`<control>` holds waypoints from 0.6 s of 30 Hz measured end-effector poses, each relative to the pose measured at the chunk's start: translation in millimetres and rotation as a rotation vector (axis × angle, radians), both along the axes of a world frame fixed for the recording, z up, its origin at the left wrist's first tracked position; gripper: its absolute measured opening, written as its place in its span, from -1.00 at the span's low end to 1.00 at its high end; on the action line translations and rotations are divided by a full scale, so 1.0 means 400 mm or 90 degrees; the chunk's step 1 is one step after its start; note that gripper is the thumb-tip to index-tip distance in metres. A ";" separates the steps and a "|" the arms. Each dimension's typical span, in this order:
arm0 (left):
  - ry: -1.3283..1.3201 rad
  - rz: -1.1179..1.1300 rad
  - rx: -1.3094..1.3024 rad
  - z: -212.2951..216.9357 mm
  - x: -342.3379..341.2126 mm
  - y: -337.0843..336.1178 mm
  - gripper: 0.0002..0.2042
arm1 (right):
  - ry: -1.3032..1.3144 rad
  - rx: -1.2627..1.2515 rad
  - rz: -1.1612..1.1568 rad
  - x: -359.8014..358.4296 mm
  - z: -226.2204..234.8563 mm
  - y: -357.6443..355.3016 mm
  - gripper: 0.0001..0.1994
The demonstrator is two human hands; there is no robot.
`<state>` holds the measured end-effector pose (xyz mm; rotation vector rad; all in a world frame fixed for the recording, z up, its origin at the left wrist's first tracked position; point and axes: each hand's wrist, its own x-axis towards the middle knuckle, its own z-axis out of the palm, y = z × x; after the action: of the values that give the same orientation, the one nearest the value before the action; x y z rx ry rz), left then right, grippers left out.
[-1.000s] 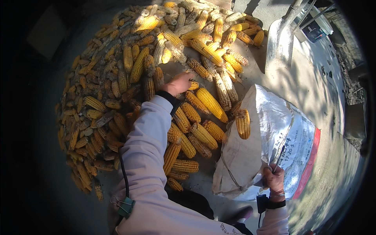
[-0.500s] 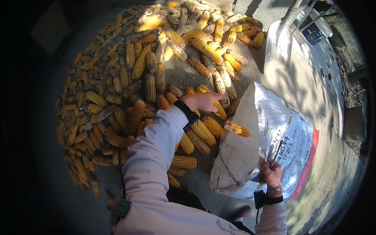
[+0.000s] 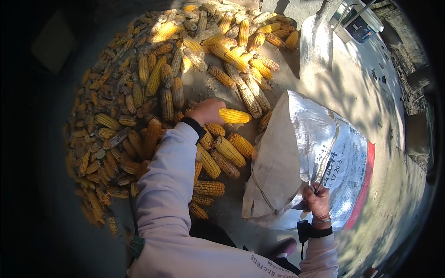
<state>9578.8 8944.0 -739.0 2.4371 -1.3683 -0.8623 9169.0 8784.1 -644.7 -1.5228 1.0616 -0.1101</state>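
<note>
My left hand (image 3: 207, 112) is closed around one end of a yellow corn cob (image 3: 234, 116), held over the pile with its other end pointing right. More loose cobs (image 3: 229, 152) lie just below that hand. To the right, a white woven sack (image 3: 308, 125) with a red band lies on its side, its mouth facing the cobs. My right hand (image 3: 318, 200) is a fist at the sack's near side, gripping the sack; a thin dark piece by the fingers is too small to make out. What lies inside the sack is hidden.
A broad pile of corn cobs (image 3: 139, 88), some yellow and some greyish, spreads across the left and far floor. Beyond the sack stands a metal shovel (image 3: 316, 48). A white container (image 3: 366, 25) is at the far right. My shoe (image 3: 285, 248) shows near the lower edge.
A cob in the air by the sack's mouth is no longer in sight. My left hand has moved left and now grips another cob. The right hand keeps its hold on the sack.
</note>
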 end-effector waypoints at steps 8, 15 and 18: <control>0.693 -0.024 -0.235 0.039 -0.114 0.052 -0.56 | -0.022 0.011 0.002 0.006 -0.012 0.006 -0.87; -0.090 0.185 -0.058 -0.031 -0.067 0.022 -0.88 | 0.012 0.010 -0.008 0.003 0.004 -0.005 -0.83; -0.024 -0.057 -0.117 -0.049 -0.142 -0.021 -0.80 | -0.028 0.048 -0.012 -0.001 0.001 -0.003 -0.83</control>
<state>9522.0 8935.5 -758.4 2.2797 -1.5091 -0.6798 9168.5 8783.0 -644.2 -1.4359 1.0350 -0.1148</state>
